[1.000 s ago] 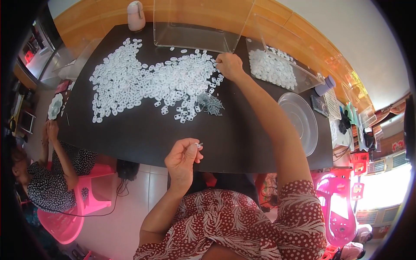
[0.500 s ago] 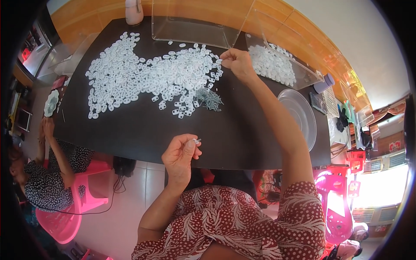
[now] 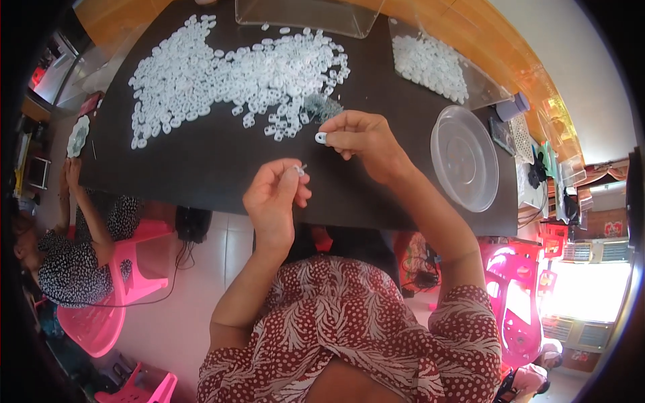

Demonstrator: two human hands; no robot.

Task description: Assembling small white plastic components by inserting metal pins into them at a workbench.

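Note:
Between my right hand's (image 3: 363,141) thumb and index finger is a white oval plastic piece (image 3: 321,138) with a dark hole showing. Just to its left and a little nearer, my left hand (image 3: 274,198) pinches a small white plastic piece (image 3: 299,170) with a thin grey pin sticking out of it. My fingers cover most of that piece. The two hands are close but apart, above the dark table. Beyond them spreads a large heap of white oval pieces (image 3: 181,80). A small pile of grey pins (image 3: 324,107) lies at the heap's near right edge.
Far right, a clear plastic bin (image 3: 480,84) holds more white pieces (image 3: 430,67). Nearer stands a round clear lid or tray (image 3: 440,151) on the dark table (image 3: 201,168). Another clear bin (image 3: 309,23) is at the back. A person (image 3: 74,269) sits at the left.
My right hand has come back from the heap's right edge toward my left hand, carrying a white oval piece. The whole view has shifted, with the table higher in the picture.

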